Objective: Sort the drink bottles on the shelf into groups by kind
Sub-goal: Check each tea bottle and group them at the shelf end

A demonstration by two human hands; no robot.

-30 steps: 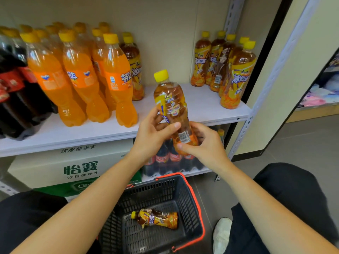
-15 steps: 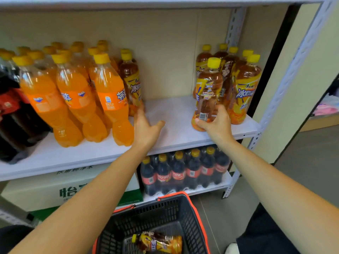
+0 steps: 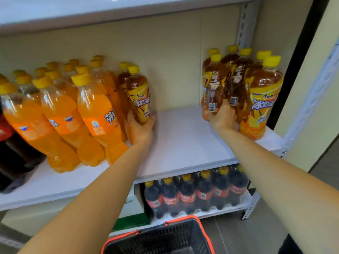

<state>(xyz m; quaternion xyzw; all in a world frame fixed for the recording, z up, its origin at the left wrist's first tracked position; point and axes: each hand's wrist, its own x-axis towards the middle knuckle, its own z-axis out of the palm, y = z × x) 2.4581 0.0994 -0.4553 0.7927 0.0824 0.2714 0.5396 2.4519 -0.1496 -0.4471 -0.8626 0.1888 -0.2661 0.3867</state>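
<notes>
Nearest, below both forearms, a black basket (image 3: pixel 165 237) with an orange rim is showing only its top. The frame edge is cutting off its inside, so its contents cannot be told. Just beyond, beneath the right hand (image 3: pixel 222 119), a shrink-wrapped cola pack (image 3: pixel 194 195) is sitting on the lower level.

Above it, the white shelf (image 3: pixel 183 143) is carrying the drinks. The left hand (image 3: pixel 140 129) is reaching forward with its arm outstretched, and its fingers are curling round the foot of an upright tea bottle (image 3: pixel 139 96). The hand is hiding that bottle's base. Orange soda bottles (image 3: pixel 91 110) are crowding just to the left of this hand.

The right hand, well apart from the left, is clasping the bottom of a barcode-facing tea bottle (image 3: pixel 211 88). That bottle is standing at the left front of the tea group (image 3: pixel 260 99), which is filling the space beside and behind this hand.

Far left of the left hand, dark cola bottles (image 3: pixel 11 153) are blurring at the frame edge.
</notes>
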